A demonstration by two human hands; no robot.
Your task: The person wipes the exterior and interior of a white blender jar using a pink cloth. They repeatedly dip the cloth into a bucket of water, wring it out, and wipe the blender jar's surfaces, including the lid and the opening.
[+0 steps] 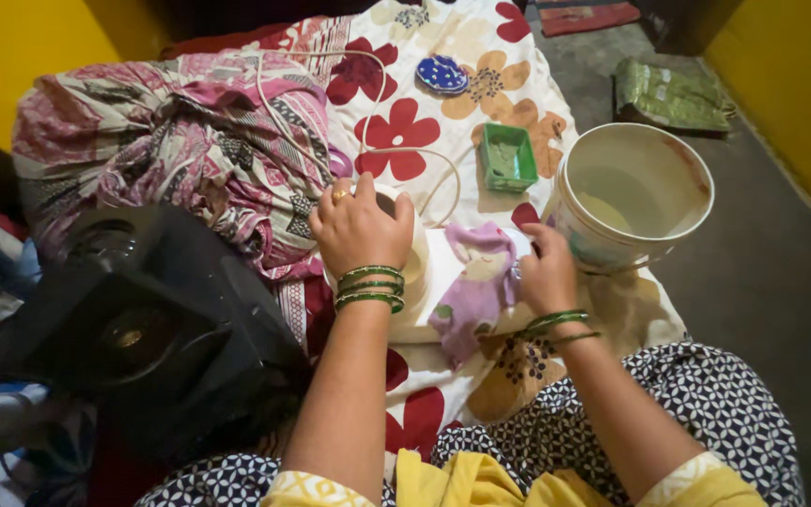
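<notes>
While you sit at the edge of the flowered bedsheet (443,122), the biggest vessel before you is the white bucket (633,192), standing at the sheet's right border with a shallow pool of pale liquid in its bottom (reddish smears mark the inner wall). Next in size comes the white appliance (429,286) lying flat under both your arms, its cord (368,113) looping away across the sheet. Your left hand (360,225) is clamped over a cream cylindrical part (413,253) on that appliance, fingers curled round its top, so you cannot see what is inside. Your right hand (544,272) presses a purple cloth (474,286) against the appliance, just beside the bucket, fingers bent onto the fabric. Farther back lies a small green tray (509,155), holding what looks like a greenish pad.
</notes>
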